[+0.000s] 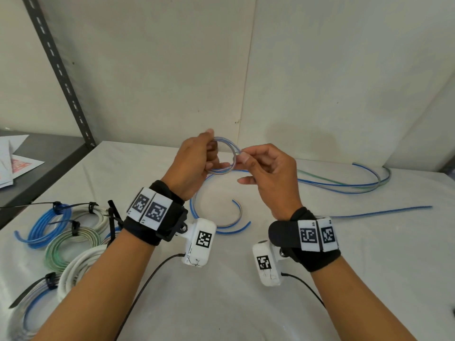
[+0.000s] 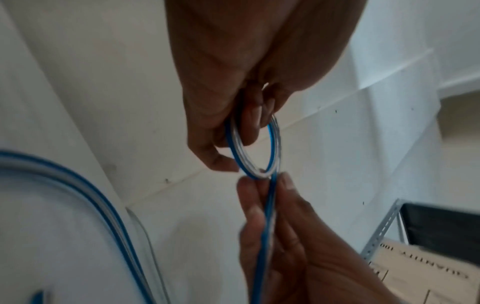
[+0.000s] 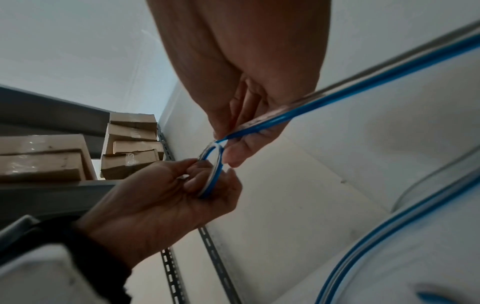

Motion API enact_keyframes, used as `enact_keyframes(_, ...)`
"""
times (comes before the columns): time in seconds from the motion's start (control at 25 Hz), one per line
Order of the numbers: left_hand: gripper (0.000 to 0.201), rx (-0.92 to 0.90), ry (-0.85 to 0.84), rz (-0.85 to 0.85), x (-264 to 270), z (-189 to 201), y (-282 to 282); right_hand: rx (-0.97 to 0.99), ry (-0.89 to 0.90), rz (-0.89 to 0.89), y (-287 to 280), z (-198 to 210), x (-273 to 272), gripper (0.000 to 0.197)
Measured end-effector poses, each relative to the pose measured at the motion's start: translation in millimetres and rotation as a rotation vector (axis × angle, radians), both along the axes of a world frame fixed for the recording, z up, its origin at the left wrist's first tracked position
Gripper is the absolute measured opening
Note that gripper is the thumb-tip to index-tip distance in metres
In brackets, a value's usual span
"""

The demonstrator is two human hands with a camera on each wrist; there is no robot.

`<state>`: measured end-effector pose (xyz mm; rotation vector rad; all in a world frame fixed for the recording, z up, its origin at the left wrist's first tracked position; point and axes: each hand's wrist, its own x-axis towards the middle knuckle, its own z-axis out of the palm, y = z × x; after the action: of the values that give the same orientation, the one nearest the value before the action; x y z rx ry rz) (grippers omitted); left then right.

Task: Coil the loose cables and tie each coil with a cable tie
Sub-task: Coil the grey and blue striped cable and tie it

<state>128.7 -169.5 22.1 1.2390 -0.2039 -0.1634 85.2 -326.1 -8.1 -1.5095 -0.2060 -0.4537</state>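
The left hand grips a small coil of blue-and-clear cable above the bench, fingers curled round the loops, probably so the turns cannot spring apart. The right hand pinches the cable's running length between thumb and forefinger right at the coil's edge, likely to lay the next turn flush against the others. From there the loose cable trails down to the bench, curling below the hands and running off to the right; the slack suggests much winding remains. At the left lie finished coils, blue, green and white, bound with black cable ties, kept clear of the work.

The left palm hides how many turns the coil holds. Both wrist views are blurred. The left arm covers some finished coils, and I cannot tell whether spare ties remain.
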Motion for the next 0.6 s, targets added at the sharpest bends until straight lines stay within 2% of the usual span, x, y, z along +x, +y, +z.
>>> enact_keyframes(0.32, 0.043, -0.357, 0.077, 0.040, -3.5, -5.8, -13.1, 0.204, -0.015, -0.002, 20.5, -7.2, -2.8, 0.022)
enact_keyframes(0.44, 0.043, -0.440, 0.103, 0.056, -7.3, -11.1, -22.5, 0.269, -0.006, -0.024, 21.4, -7.4, -2.2, 0.023)
enact_keyframes(0.52, 0.042, -0.435, 0.102, 0.025, -8.2, -11.3, -23.4, 0.226, -0.025, -0.057, 16.8, -5.2, -1.5, 0.020)
enact_keyframes(0.6, 0.041, -0.289, 0.079, -0.033, -5.6, -8.3, -17.5, 0.161, -0.054, -0.070, 6.6, -0.7, 2.1, 0.014)
